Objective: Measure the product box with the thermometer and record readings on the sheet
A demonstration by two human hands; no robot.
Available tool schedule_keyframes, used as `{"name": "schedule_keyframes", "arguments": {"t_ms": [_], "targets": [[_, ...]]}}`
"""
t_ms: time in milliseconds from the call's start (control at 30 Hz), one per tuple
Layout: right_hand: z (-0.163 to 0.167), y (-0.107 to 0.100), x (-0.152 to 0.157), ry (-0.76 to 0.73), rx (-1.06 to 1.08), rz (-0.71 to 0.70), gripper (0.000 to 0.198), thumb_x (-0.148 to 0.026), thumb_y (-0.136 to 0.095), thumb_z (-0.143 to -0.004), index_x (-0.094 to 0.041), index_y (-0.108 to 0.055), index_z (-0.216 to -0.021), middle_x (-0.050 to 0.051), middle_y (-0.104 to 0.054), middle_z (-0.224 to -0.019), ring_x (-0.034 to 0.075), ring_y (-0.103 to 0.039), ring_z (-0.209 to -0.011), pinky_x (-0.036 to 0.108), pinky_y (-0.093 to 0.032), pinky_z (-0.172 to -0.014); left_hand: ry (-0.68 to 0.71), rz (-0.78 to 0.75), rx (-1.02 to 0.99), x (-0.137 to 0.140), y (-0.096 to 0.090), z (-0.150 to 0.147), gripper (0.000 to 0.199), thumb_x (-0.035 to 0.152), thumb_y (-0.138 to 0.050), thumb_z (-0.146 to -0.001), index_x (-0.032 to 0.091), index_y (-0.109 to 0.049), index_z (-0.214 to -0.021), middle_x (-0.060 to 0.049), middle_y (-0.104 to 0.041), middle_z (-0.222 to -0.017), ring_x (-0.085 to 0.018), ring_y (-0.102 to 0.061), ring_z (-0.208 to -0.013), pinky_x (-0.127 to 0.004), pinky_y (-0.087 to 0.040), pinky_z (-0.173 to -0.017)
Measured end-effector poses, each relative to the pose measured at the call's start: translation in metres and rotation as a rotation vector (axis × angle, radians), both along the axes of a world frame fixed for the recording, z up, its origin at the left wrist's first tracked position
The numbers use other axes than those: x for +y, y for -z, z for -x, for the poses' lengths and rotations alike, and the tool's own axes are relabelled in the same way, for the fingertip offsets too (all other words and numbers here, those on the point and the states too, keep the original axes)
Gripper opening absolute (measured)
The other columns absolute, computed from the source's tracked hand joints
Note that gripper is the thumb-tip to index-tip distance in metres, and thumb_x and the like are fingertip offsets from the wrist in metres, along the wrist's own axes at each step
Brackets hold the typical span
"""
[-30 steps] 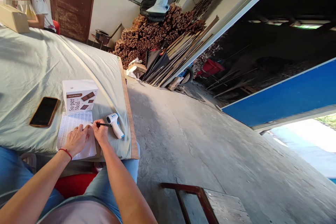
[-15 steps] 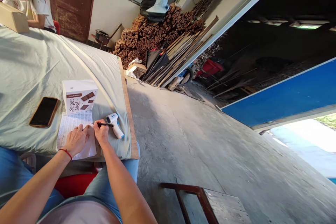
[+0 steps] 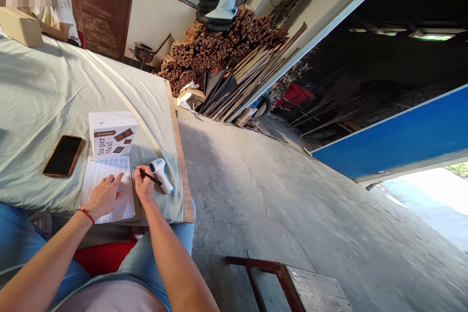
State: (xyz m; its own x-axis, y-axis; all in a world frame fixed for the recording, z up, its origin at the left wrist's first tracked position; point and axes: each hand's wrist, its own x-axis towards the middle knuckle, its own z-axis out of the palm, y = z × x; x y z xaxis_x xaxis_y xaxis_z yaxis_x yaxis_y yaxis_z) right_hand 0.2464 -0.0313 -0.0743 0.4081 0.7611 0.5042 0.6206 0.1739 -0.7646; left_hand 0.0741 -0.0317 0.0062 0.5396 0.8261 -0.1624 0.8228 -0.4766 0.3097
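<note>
A printed sheet of paper [image 3: 126,200] lies at the near edge of the cloth-covered table [image 3: 120,83]. My left hand [image 3: 101,195] rests on it, fingers apart and the index finger stretched forward. Just right of the sheet, my right hand [image 3: 144,186] grips a black pen [image 3: 150,176], its tip pointing up and left. A white and blue infrared thermometer [image 3: 161,175] lies beside that hand, partly behind the pen. Behind the paper stands a white Su-per Meal box [image 3: 114,136]. To its left, a smartphone [image 3: 63,156] in a brown case lies with a dark screen.
Across the table, a person [image 3: 66,14] sits behind a cardboard box [image 3: 22,27]. The table's right edge [image 3: 183,170] is close to my right hand. A wooden chair or stool [image 3: 270,268] stands on the concrete floor [image 3: 248,190]. Stacked firewood [image 3: 219,39] lines the wall.
My right hand has drawn back to the right off the sheet with the pen. The left hand's index finger has stretched out. Across the table, the person has leaned to the right.
</note>
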Motion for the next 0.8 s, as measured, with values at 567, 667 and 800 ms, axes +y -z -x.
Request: {"name": "schedule_keyframes", "arguments": {"t_ms": [567, 667, 800], "targets": [[-0.036, -0.056, -0.027, 0.248, -0.419, 0.593, 0.049, -0.024, -0.067, -0.092, -0.019, -0.062, -0.141, 0.019, -0.062, -0.135, 0.036, -0.059, -0.124, 0.046, -0.046, -0.101, -0.120, -0.047, -0.479, 0.026, 0.031, 0.021, 0.053, 0.047, -0.067, -0.085, 0.018, -0.062, -0.129, -0.019, -0.060, -0.138, -0.034, -0.066, -0.122, -0.052, -0.054, -0.104], [-0.051, -0.061, -0.030, 0.327, -0.325, 0.735, 0.059, -0.032, -0.076, -0.086, -0.015, -0.060, -0.140, 0.022, -0.062, -0.133, 0.038, -0.060, -0.124, 0.046, -0.047, -0.099, -0.523, -0.198, -0.701, 0.074, 0.025, 0.038, 0.063, 0.050, -0.076, -0.074, 0.017, -0.056, -0.125, -0.017, -0.054, -0.134, -0.027, -0.069, -0.101, -0.052, -0.059, -0.095], [-0.062, -0.065, -0.028, 0.311, -0.194, 0.854, 0.039, -0.034, -0.070, -0.090, -0.014, -0.069, -0.124, 0.020, -0.067, -0.125, 0.036, -0.067, -0.114, 0.042, -0.051, -0.091, -0.611, -0.154, -0.797, 0.124, 0.014, 0.051, 0.096, 0.042, -0.089, -0.055, 0.017, -0.049, -0.138, -0.017, -0.053, -0.140, -0.026, -0.067, -0.104, -0.048, -0.058, -0.097]]}}
